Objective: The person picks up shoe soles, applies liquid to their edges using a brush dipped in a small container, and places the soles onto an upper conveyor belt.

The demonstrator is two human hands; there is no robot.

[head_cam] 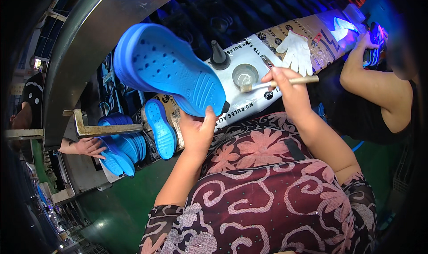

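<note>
A blue foam shoe sole (pixel 164 65), dotted with holes at its wide end, is held up in my left hand (pixel 199 128) by its narrow end. My thumb lies over its upper face. In my right hand (pixel 289 90) is a paintbrush (pixel 294 81) with a wooden handle. Its bristles are at the near rim of a round cup (pixel 245 76) of translucent liquid; whether they touch it I cannot tell. Behind the cup stands a black cone-shaped bottle (pixel 219 56). Both rest on a white printed sheet (pixel 240 107).
Left of me lies a single blue sole (pixel 161 128), beside a stack of soles (pixel 128 147) that another person's hand (pixel 88 147) touches. A white glove (pixel 297 51) lies to the right on taped cardboard (pixel 272 33). Further right, a co-worker's hand (pixel 367 41) holds a shoe (pixel 376 45). A metal frame (pixel 110 128) juts out at left.
</note>
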